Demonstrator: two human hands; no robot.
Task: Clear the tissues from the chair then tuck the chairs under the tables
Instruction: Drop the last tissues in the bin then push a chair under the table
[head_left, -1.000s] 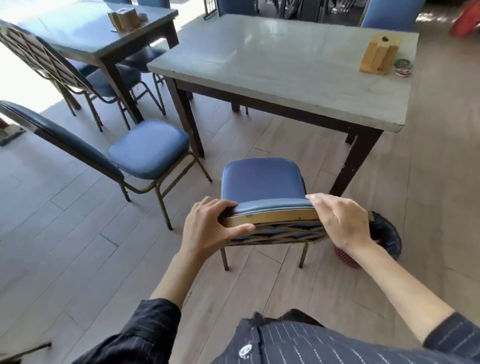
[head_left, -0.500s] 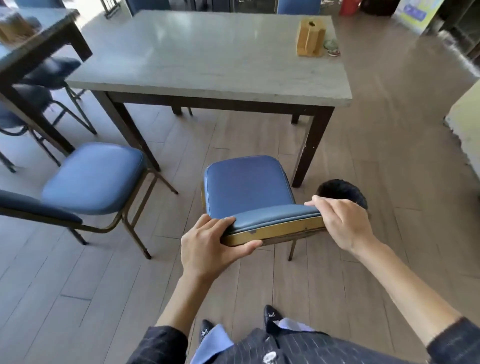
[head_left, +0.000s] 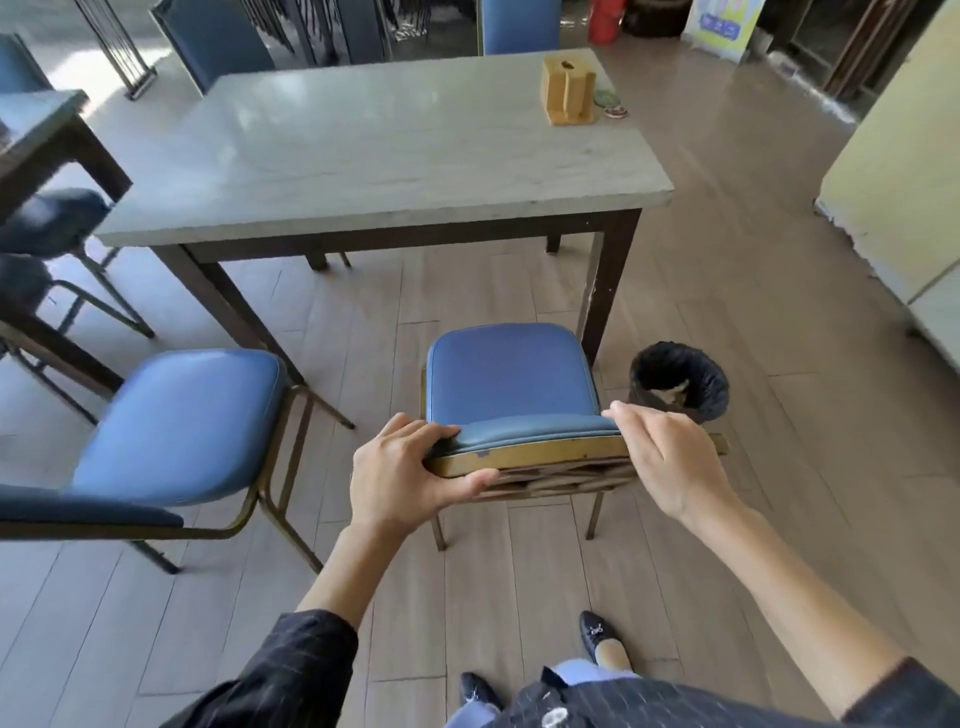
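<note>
A blue-cushioned chair (head_left: 509, 376) stands in front of me, its seat facing the grey-topped table (head_left: 374, 150) and close to the table's near right leg. My left hand (head_left: 402, 475) grips the left end of the chair's backrest top, thumb under the gold rail. My right hand (head_left: 662, 457) holds the right end, fingers curled over the top. The seat is bare. A second blue chair (head_left: 171, 421) stands to the left, turned sideways and pulled out from the table. No tissues show on either seat.
A small bin (head_left: 680, 382) with a black liner sits on the floor right of my chair, something pale inside. A wooden holder (head_left: 569, 91) stands on the table's far right. More chairs and a dark table (head_left: 36, 135) are at left. A pale cabinet (head_left: 898, 171) is at right.
The view has swung right and pulled back, so the table now sits squarely ahead. The chair stays in both hands and looks more square to the table, near its right leg.
</note>
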